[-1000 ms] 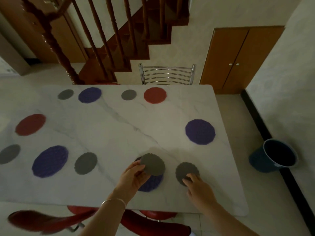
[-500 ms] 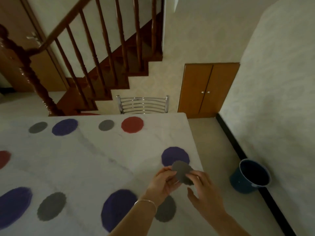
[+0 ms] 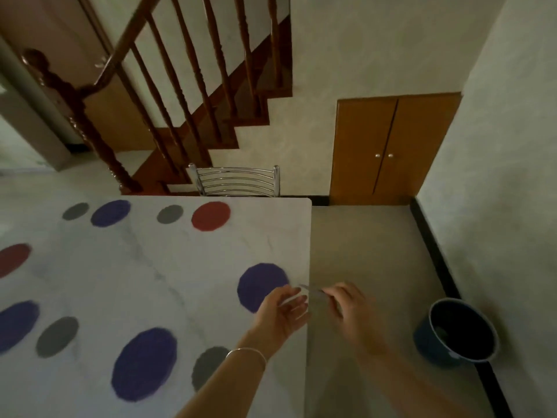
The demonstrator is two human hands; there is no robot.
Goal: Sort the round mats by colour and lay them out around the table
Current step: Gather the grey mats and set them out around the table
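Observation:
My right hand (image 3: 352,309) pinches a small grey mat (image 3: 312,289), seen edge-on as a thin blurred strip above the right edge of the white marble table (image 3: 180,282). My left hand (image 3: 283,309) is just left of it with fingers apart, over the rim of a purple mat (image 3: 259,282). Near me lie a purple mat (image 3: 144,365) and a grey mat (image 3: 208,371), partly hidden by my left forearm. Along the far edge lie a grey mat (image 3: 75,211), a purple mat (image 3: 110,212), a grey mat (image 3: 169,214) and a red mat (image 3: 211,216). Several more lie at the left.
A dark blue bucket (image 3: 455,333) stands on the floor right of the table, by the wall. A metal chair (image 3: 238,181) is pushed in at the far side, a wooden staircase behind it. Brown cupboard doors (image 3: 388,149) are at the back right.
The grey mat went from my left hand to my right hand and turned edge-on. Both hands moved right to the table's edge. The view swung right and up.

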